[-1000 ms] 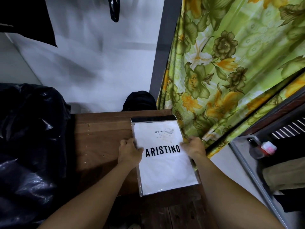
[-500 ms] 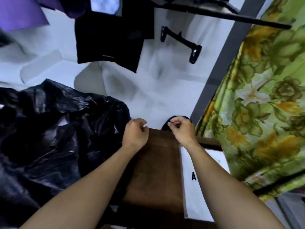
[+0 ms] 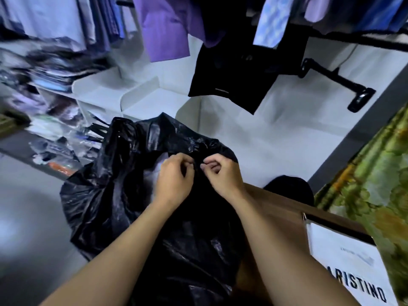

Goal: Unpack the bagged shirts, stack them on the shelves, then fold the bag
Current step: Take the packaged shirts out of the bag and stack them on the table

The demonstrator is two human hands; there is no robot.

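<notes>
left grip (image 3: pixel 174 180): fingers are curled and a fold of plastic at the upper edge of the black bag (image 3: pixel 119 195) is pinched.
right grip (image 3: pixel 223 176): thumb and forefinger are pressed together on the same edge of the bag, just beside the left grip; the other fingers are curled under.
black bag: it stands crumpled and bulging beside the left end of the bench (image 3: pixel 278 202) and is partly covered by both forearms; something pale is glimpsed inside, too blurred to be named.
packaged shirt (image 3: pixel 351 268): it lies flat on the bench at lower right, in clear wrap, white with "aristino" printed on it, well apart from both grips.
shelves (image 3: pixel 99 89): white, at upper left, with folded wrapped shirts (image 3: pixel 50 71) stacked on them, blurred.
hanging garments (image 3: pixel 165 27): purple, blue and black pieces are hung along the top.
curtain (image 3: pixel 375 184): green and floral, at the right edge.
</notes>
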